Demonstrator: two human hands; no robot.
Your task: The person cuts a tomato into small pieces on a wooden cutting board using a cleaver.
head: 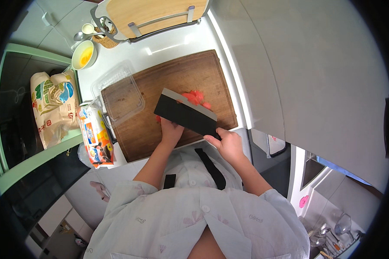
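Note:
My right hand (230,144) grips the handle of a cleaver with a black blade (186,111) and a bare metal edge. The blade is held slantwise above a brown wooden cutting board (136,139). Soft red pieces of food, perhaps tomato (194,96), lie on the board just beyond the blade. My left hand (171,132) is low over the board's near side, its fingers largely hidden by the blade. A bit of red food (158,119) shows beside those fingers; whether they hold it cannot be seen.
A clear plastic container (118,94) overlaps the board's left part. At the left stand a bowl of yellow liquid, perhaps egg (84,55), a soft pack (95,136) and a large printed bag (56,106). Behind are a wicker utensil basket (106,41) and an upright pale board (155,14).

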